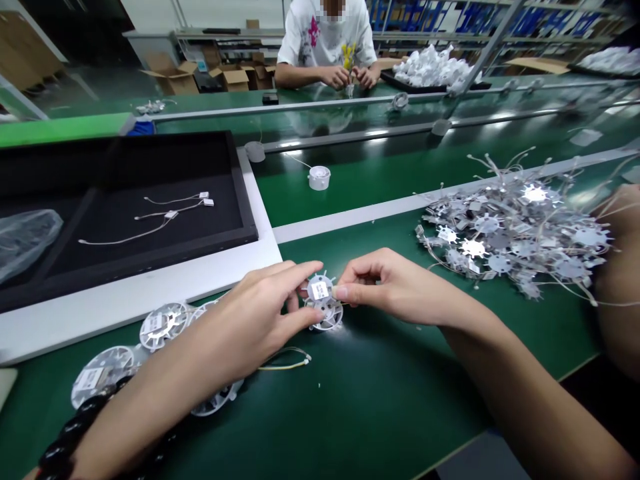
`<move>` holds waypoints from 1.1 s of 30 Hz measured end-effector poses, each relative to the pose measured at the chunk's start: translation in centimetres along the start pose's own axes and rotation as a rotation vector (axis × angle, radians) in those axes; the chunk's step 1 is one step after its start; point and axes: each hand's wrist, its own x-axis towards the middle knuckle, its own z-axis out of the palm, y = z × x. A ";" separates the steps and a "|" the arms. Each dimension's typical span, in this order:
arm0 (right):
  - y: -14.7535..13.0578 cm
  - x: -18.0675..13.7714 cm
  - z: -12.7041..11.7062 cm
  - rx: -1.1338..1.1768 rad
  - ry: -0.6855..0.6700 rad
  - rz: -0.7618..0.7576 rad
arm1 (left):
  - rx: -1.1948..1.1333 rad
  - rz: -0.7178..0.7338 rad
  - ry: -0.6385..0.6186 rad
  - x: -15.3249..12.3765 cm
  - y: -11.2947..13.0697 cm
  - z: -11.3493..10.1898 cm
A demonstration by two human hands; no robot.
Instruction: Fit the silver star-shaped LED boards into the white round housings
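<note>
Paired hands at a round part, seen above a green tabletop (370, 407). The star-shaped disc (319, 289), bearing a white label, lies between the two hands: to the right of the left hand (270, 303) and to the left of the right hand (393, 287). Left hand: forefinger at the far side and thumb at the near side, gripping the disc. Right hand: thumb and forefinger closed together at the disc's right edge, apparently on a small pale piece (335, 292), too small to identify. Both sets of fingertips meet the work; neither hand is clearly nearer. The disc, being round, has no long axis. A white ring frame (330, 325) shows at its near side, so disc and frame together run from far to near; whether the two are joined cannot be told.

Surroundings: a loose wire (293, 365) lies near the ring frame, on its near left side. Labelled round parts (161, 325) lie farther left, partly hidden by the left forearm. A pile of wired discs (505, 237) stands well apart at far right. At far left, a black tray (150, 260) holds three wired tags (171, 215).
</note>
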 end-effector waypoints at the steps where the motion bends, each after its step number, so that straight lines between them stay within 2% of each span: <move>1: 0.0 0.0 -0.1 -0.029 -0.011 0.003 | 0.028 0.011 -0.004 -0.1 0.1 0.2; 7: 0.0 -0.2 -1.0 -0.184 -0.163 0.115 | 0.230 -0.020 -0.093 -0.1 1.2 1.3; 11: 0.0 -0.2 -1.2 -0.242 -0.168 0.151 | 0.301 -0.008 -0.122 -0.1 1.3 1.6; 17: 0.0 -0.1 -0.9 -0.275 -0.184 0.154 | 0.326 0.115 -0.019 -0.3 0.9 1.8; 33: 0.1 -0.1 -0.9 -0.286 -0.197 0.159 | 0.224 0.014 -0.184 0.0 0.6 1.5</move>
